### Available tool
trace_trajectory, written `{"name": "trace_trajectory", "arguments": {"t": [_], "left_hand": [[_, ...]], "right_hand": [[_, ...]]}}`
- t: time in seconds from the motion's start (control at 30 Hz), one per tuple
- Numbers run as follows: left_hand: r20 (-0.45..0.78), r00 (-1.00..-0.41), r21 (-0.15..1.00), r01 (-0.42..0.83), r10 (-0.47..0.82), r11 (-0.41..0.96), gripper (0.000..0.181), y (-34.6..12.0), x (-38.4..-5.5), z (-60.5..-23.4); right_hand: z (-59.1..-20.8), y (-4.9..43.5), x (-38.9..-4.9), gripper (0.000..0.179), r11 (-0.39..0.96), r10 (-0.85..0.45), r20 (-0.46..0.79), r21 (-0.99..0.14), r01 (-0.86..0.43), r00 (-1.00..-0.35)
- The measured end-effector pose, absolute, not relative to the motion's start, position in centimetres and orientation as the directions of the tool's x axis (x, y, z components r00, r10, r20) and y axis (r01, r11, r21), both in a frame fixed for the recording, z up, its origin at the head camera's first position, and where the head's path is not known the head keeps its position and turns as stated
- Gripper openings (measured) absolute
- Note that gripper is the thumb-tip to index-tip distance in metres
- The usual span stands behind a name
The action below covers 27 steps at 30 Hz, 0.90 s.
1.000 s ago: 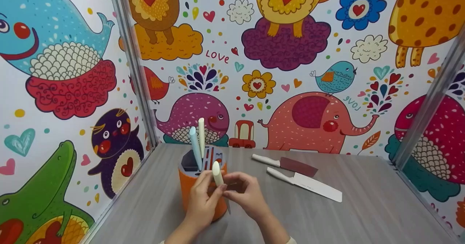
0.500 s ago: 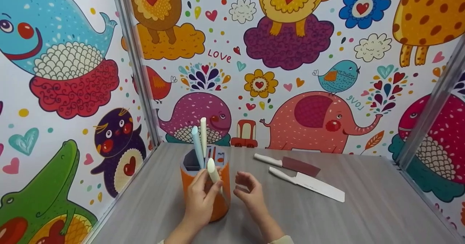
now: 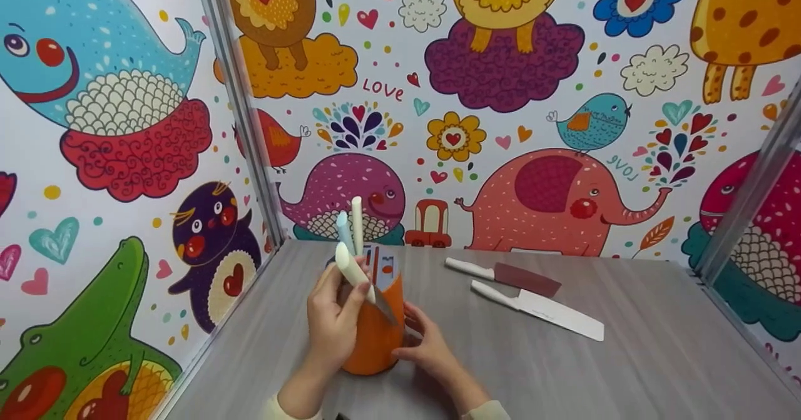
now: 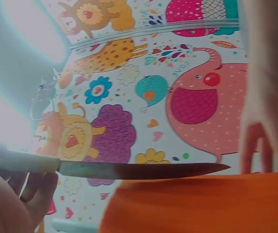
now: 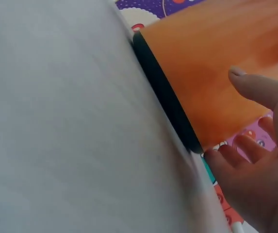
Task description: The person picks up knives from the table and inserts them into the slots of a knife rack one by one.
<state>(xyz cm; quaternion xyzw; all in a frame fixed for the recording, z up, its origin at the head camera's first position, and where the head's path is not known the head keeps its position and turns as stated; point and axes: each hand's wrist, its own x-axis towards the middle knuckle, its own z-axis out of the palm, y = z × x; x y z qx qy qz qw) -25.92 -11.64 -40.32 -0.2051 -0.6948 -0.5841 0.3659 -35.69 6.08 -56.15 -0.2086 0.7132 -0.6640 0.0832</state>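
Note:
My left hand (image 3: 331,317) grips the cream handle of a knife (image 3: 352,266), whose pointed blade slants down to the right in front of an orange knife block (image 3: 375,345). In the left wrist view the knife blade (image 4: 139,170) runs along the block's side, outside the slots. Low on the block's right side is my right hand (image 3: 428,342), thumb in front and fingers behind. The right wrist view shows its fingers loosely spread around the block (image 5: 197,82) near the dark base. A light blue handle (image 3: 344,232) and another cream handle (image 3: 357,220) stick up from the block.
Right of the block, two knives lie on the grey table (image 3: 532,376): one with a reddish-brown blade (image 3: 525,278), and in front of it one with a broad white blade (image 3: 563,317). Cartoon-printed panels (image 3: 400,94) enclose the table's back and sides.
My right hand has let go of the knife and moved to the block's right side. My left hand has shifted left and up, tilting the knife so its blade points down to the right.

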Motion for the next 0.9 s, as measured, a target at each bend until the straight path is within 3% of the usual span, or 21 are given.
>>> {"name": "trace_trajectory", "arguments": {"t": [0.17,0.27,0.6,0.8,0.9], "left_hand": [[0.818,-0.558,0.574,0.782,-0.136,0.242,0.037,-12.0,-26.0,-38.2],[0.83,-0.535,0.558,0.794,-0.159,0.243,0.037,-12.1,-25.9,-37.1],[0.833,-0.433,0.519,0.828,-0.345,0.214,0.032,-12.5,-25.7,-35.6],[0.855,-0.38,0.472,0.853,-0.352,0.224,0.031,-12.5,-26.0,-35.2],[0.856,-0.388,0.482,0.838,-0.341,0.256,0.032,-12.7,-26.3,-35.1]], "right_hand": [[-55.0,4.9,-35.4,0.111,0.06,-0.371,0.05,-0.995,-0.078,-0.927],[-54.8,4.5,-35.2,0.116,0.046,-0.353,0.02,-0.998,-0.039,-0.935],[-54.4,4.2,-34.8,0.107,0.085,-0.327,-0.002,-0.996,-0.027,-0.945],[-54.3,4.3,-34.7,0.102,0.071,-0.335,0.025,-0.996,-0.052,-0.942],[-54.5,4.3,-34.7,0.1,0.065,-0.349,0.064,-0.994,-0.092,-0.935]]}}
